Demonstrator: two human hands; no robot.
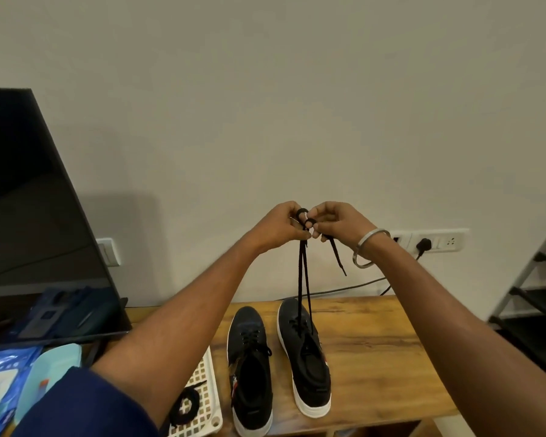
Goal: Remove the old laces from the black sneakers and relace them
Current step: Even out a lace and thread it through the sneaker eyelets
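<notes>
Hands raised above table [375,335]: left hand [278,227] and right hand [338,220] both pinch lace [304,279] running taut from right sneaker [306,357]; left sneaker [249,367] alongside.

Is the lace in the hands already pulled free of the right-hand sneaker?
No: the lace still runs down into the right-hand sneaker.

Far left of the grip stood a dark television screen [29,216], leaning in the wide-angle view, with a white wall switch [109,251] just beside its right edge. Right of the grip and slightly lower, a white socket strip [435,239] was fixed to the wall, a black plug [423,244] in it and its cable trailing down leftward. Well below lay a wooden table [375,348], a white lattice tray [202,402] at its left, blue packets [4,383] beyond that. A metal rack [536,291] stood far right.
</notes>
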